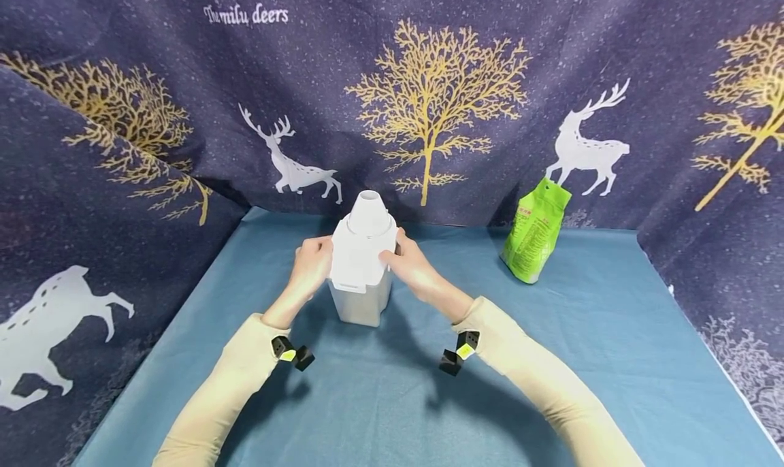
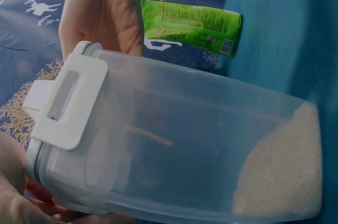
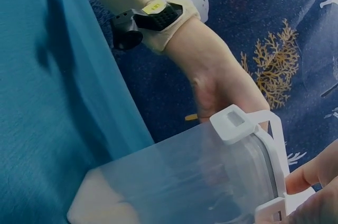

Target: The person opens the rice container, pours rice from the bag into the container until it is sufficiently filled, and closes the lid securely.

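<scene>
A tall clear plastic storage container [image 2: 185, 129] with a white lid [image 1: 359, 259] stands on the table, left of the middle. On the far part of the lid sits a white cone-shaped piece [image 1: 369, 212] with an opening at its top. Pale, fine contents [image 2: 285, 176] lie unevenly at the container's bottom; their kind is unclear. My left hand [image 1: 313, 261] grips the lid's left edge with curled fingers. On the opposite edge my right hand [image 1: 412, 263] holds the lid, its thumb on top and its fingers partly hidden at the side. White latch flaps [image 3: 232, 123] show along the lid's edges.
A green printed bag [image 1: 535, 232] stands at the back right, near the dark curtain [image 1: 490, 18] with deer and trees. A blue cloth [image 1: 392, 412] covers the table. Each sleeve carries a small black wrist camera [image 1: 464, 348].
</scene>
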